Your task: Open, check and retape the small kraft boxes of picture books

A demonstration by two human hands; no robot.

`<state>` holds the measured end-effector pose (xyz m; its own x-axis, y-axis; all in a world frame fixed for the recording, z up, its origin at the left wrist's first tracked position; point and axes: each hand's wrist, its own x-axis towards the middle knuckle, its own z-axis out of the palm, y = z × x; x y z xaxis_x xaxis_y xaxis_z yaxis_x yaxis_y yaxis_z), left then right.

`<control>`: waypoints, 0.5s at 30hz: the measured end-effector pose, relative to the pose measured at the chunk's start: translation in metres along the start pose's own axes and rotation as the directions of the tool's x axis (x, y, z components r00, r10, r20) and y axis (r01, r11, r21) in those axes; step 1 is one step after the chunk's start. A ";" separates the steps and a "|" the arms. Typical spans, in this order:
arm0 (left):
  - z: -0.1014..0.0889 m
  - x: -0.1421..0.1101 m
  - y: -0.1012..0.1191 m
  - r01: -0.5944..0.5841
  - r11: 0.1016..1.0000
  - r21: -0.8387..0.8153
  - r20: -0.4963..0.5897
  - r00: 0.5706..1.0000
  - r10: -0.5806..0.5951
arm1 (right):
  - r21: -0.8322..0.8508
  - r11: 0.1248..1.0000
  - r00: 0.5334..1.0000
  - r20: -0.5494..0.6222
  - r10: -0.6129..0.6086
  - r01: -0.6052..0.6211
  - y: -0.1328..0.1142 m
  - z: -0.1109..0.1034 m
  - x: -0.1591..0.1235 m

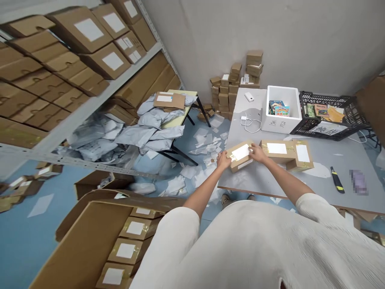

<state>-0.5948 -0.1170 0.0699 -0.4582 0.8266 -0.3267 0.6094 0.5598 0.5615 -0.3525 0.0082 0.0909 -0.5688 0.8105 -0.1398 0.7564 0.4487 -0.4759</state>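
My left hand (223, 160) grips the left end of a small cardboard box (240, 163) that has a white label (241, 152) on top. At the right end of this box is my right hand (257, 153), its fingers closed on the edge by the label. The box sits at the left edge of the grey table (255, 176). Just right of my right hand lies a second taped box (276, 149) with a white label. Touching it is a third labelled box (301, 155). The undersides of the boxes are hidden.
A white foam bin (281, 125) and a black crate (331, 136) stand at the table's back. A black and yellow cutter (337, 180) lies to the right. An open carton (78, 241) of labelled boxes is at lower left. Paper scraps (177, 184) litter the floor.
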 end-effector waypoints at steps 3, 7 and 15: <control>-0.006 0.002 0.003 -0.081 0.995 0.062 0.000 0.997 0.081 | -0.041 0.998 0.997 -0.052 0.053 -0.055 -0.008 0.003 -0.014; -0.010 0.007 0.011 -0.249 0.959 0.134 0.117 0.965 0.234 | -0.051 0.983 0.983 0.040 0.179 -0.177 -0.020 0.003 -0.033; -0.009 0.008 -0.003 -0.321 0.914 0.250 0.215 0.938 0.271 | 0.020 0.974 0.974 0.030 0.223 -0.224 -0.037 0.008 -0.027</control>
<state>-0.6054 -0.1127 0.0724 -0.1254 0.9398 -0.3179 0.8654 0.2603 0.4282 -0.3675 -0.0338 0.1050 -0.3951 0.8784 -0.2688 0.8578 0.2481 -0.4501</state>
